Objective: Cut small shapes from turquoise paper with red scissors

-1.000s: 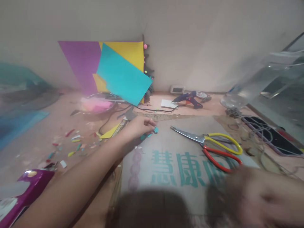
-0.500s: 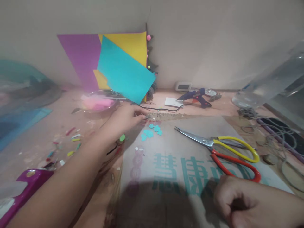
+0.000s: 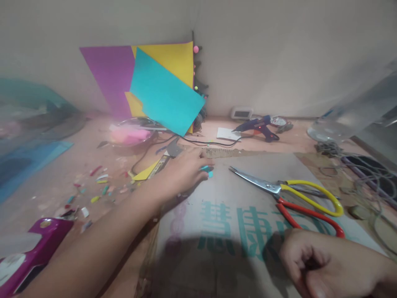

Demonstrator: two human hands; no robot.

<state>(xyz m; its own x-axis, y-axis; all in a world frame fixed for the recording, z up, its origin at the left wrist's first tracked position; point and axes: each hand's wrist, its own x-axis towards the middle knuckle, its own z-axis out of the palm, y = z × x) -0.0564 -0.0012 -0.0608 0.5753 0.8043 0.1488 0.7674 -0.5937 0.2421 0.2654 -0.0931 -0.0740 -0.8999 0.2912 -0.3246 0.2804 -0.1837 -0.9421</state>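
Note:
My left hand (image 3: 187, 169) reaches over the left side of a printed cardboard sheet (image 3: 248, 182), palm down and fingers apart. Small turquoise flower cut-outs (image 3: 211, 174) lie under and beside its thumb and fingertips, mostly covered by the hand. Just behind the wrist lie a tool with a grey head (image 3: 174, 148) and a yellow pointed piece (image 3: 145, 172). My right hand (image 3: 305, 258) rests curled at the lower right of the cardboard, and nothing shows in its fingers. Scissors (image 3: 273, 188) with one yellow and one red handle lie in front of it, untouched.
Purple, yellow and turquoise sheets (image 3: 167, 91) lean on the wall. A glue gun (image 3: 259, 126) with its cord is at the back, beside a small white device (image 3: 242, 113). Coloured scraps (image 3: 105, 189) and a purple tool (image 3: 52, 236) lie left; a phone (image 3: 372, 174) is right.
My left hand has come nearer and right, from the back edge of the cardboard onto the turquoise flowers, uncovering the grey-headed tool and yellow piece. My right hand stays in place.

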